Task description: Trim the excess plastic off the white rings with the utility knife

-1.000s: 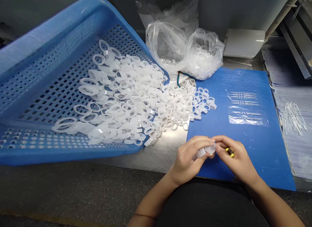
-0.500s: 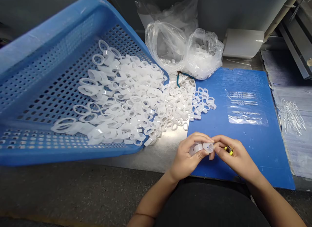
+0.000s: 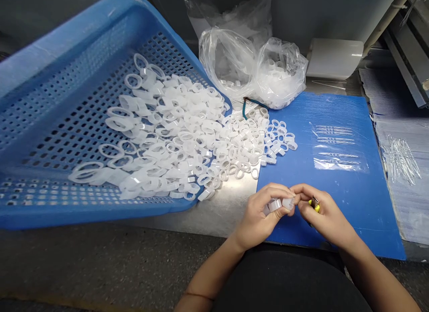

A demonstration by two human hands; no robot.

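My left hand (image 3: 259,216) is closed around several translucent white plastic rings (image 3: 275,205), held in a short row above the front of the blue mat. The end ring (image 3: 288,203) points toward my right hand (image 3: 324,213), whose thumb and fingertips pinch at its edge. Tucked in the right hand is a small tool with yellow handles (image 3: 315,204) and a dark metal part; most of it is hidden by the fingers. A loose heap of similar white rings (image 3: 239,144) lies beyond my left hand.
A tilted blue perforated basket (image 3: 77,214) spills rings from the left. Clear plastic bags (image 3: 281,75) with white pieces stand behind. On the blue mat (image 3: 335,191) lie packs of clear thin sticks (image 3: 335,135); more clear sticks (image 3: 404,160) lie at the right.
The end ring has turned, so its opening faces me less. My right hand has rolled slightly, and more of the tool's dark metal part shows. The heap looks unchanged.
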